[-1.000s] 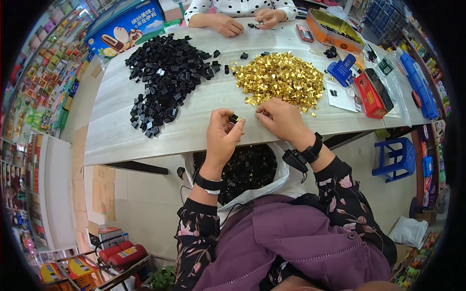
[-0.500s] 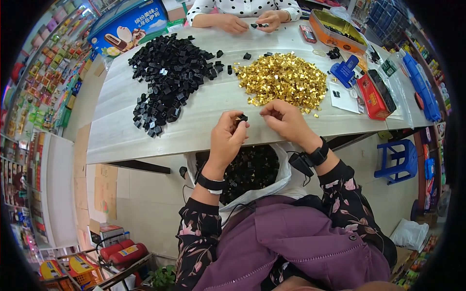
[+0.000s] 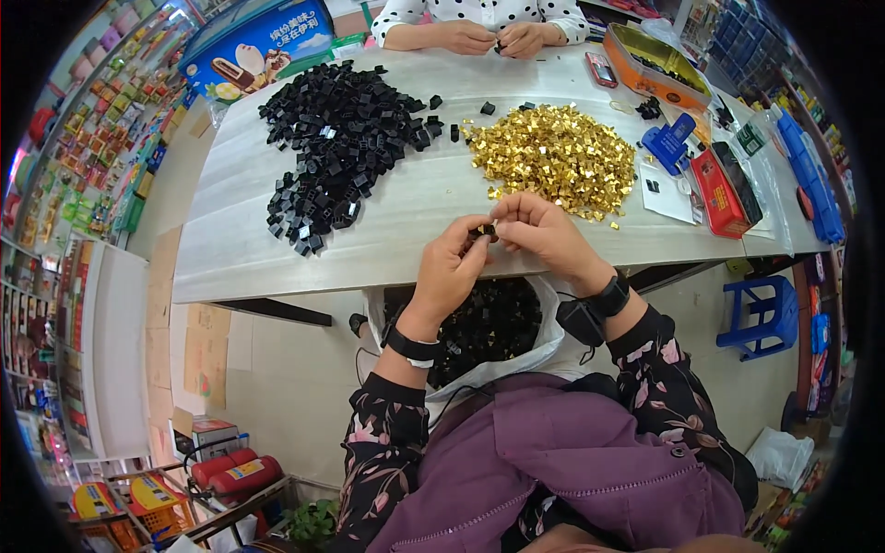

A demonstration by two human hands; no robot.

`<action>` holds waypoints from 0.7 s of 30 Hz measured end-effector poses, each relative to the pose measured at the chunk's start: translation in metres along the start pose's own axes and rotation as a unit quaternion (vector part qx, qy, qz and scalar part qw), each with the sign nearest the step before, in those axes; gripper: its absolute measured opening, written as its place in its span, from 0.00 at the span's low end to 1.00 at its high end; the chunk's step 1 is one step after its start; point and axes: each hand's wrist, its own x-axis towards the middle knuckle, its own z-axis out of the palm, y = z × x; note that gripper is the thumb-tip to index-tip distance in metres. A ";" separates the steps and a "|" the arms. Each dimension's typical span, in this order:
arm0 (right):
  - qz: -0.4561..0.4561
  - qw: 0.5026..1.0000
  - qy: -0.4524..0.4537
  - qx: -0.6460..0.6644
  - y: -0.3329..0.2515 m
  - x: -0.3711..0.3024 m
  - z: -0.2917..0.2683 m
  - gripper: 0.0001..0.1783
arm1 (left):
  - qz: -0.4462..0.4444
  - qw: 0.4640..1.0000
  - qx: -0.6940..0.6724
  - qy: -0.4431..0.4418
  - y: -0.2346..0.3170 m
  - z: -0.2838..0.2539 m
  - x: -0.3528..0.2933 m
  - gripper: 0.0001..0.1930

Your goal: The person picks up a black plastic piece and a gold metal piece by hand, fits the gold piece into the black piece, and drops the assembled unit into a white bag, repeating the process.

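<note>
My left hand (image 3: 452,269) is closed on a small black plastic piece (image 3: 488,229), pinched between thumb and fingers above the table's near edge. A glint of gold shows at that piece. My right hand (image 3: 546,235) meets it from the right, thumb and fingertips pinched together against the piece; whatever they hold is too small to make out. Just beyond my right hand lies a heap of small gold metal pieces (image 3: 562,152). A larger heap of black plastic pieces (image 3: 346,129) spreads over the table's left side. Beneath my hands, an open white sack (image 3: 550,323) holds many black and gold pieces.
Across the pale table (image 3: 230,230), another person's hands (image 3: 521,39) hold a small dark piece. At the right lie a red tin (image 3: 719,194), an orange tin (image 3: 664,85), a phone (image 3: 601,69) and a blue tray (image 3: 811,180). A blue stool (image 3: 761,315) stands at right.
My hands have come together; the right fingertips now touch the black piece in my left hand. The whole view has shifted slightly. Across the table, the other person's hands have drawn closer together.
</note>
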 end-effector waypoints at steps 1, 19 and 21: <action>0.007 1.000 -0.008 -0.006 0.001 0.000 0.000 0.08 | 0.001 1.000 0.000 0.002 -0.002 0.001 0.000 0.12; 0.067 0.992 -0.025 -0.106 -0.006 0.013 -0.002 0.10 | 0.008 0.999 0.006 0.038 0.001 -0.001 0.002 0.12; 0.035 0.993 -0.007 -0.111 -0.007 0.021 -0.004 0.12 | -0.049 0.996 -0.050 0.045 0.003 -0.003 0.004 0.12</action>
